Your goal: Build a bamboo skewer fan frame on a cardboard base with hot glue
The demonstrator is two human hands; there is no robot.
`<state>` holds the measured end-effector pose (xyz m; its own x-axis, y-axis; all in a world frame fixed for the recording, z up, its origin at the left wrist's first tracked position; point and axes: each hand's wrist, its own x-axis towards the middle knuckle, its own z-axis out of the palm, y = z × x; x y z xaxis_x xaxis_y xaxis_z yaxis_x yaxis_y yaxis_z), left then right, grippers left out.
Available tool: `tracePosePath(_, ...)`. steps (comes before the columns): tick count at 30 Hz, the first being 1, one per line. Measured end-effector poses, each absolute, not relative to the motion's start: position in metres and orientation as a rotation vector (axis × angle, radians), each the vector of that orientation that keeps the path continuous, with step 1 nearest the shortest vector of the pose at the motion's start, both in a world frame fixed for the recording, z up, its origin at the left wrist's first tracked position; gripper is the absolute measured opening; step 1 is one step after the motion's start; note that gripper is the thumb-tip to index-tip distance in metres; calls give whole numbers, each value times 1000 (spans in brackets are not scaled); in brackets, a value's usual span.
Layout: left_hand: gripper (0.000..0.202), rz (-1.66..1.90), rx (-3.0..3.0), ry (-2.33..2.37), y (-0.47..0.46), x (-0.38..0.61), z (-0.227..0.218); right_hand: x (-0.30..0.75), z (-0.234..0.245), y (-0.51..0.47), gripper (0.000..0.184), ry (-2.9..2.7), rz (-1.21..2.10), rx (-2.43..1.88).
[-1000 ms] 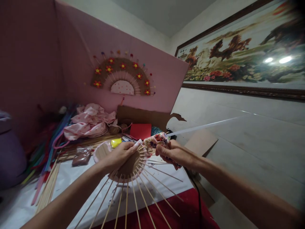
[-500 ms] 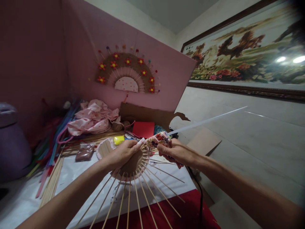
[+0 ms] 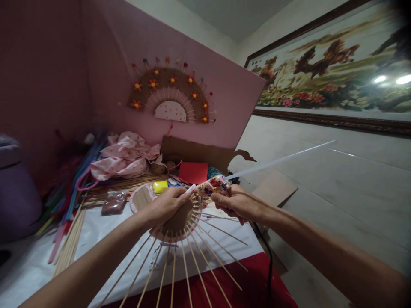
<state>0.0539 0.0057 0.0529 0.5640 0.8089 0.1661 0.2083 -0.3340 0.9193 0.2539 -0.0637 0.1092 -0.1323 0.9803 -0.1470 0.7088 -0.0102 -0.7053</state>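
— In the head view, where is the work sitting?

— Just below the middle of the frame, a round brown cardboard disc with a pinkish edge (image 3: 180,224) is tilting above a white table covering (image 3: 93,222). The left hand (image 3: 173,203) is gripping its upper part; how far those fingers are curling underneath, I cannot tell.

— And the right hand (image 3: 236,203)?

— It is wrapping its fingers around a glue gun covered in flowery patterned material (image 3: 212,187), right of centre. A long translucent glue stick (image 3: 279,161) is jutting from the rear, toward the right of the frame.

— How far along is it looking?

— Thin pale wooden sticks (image 3: 174,265) are already fanning from the disc's lower and right edge toward the bottom of the frame, so that arc seems largely set. They are standing bare, with nothing spanning them.

— What is left?

— The gun's front is pointing at the disc's upper right edge, right by the left fingertips, so I judge gluing there is under way. The nozzle's contact is hiding from view, and the left hand is covering the upper edge, so I cannot count any gaps there.
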Motion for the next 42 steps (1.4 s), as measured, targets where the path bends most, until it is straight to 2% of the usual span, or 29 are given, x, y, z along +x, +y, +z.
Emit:
tracePosePath(31,42,731,1971,880,5,54,56,253,113,-65,55,-1871,944,-1780)
tracePosePath(42,51,693,2026,919,3,53,61,252,121,-70,52,-1872,979,-1879)
